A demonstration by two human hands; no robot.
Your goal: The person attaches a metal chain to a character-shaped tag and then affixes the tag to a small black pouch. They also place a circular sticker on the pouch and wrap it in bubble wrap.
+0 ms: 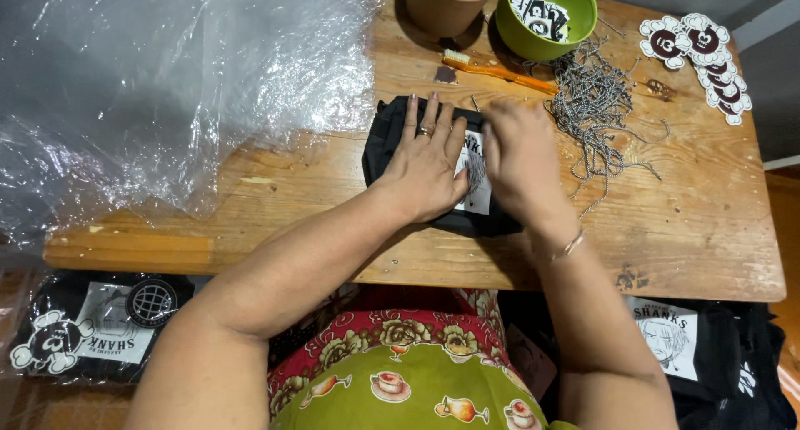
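Head view: wooden bench fills frame. Clear plastic sheeting covers its far-left corner and spills off the left edge. Folded black garment with white printed patch sits mid-bench, nearer the far edge. Left hand lies flat on it, fingers spread, clamped on nothing, just pressing. Right hand rests palm down on the garment's right part, fingers blurred; cannot tell if its grip pinches anything. Tangle of ball chains just right of the garment, toward the far edge. Green bowl of small printed cards and brown cup at the far edge. Die-cut stickers at the far-right corner. Orange toothbrush between bowl and garment. Judgement: keep both palms flat, smooth outward from the patch, keep chains off the fold.
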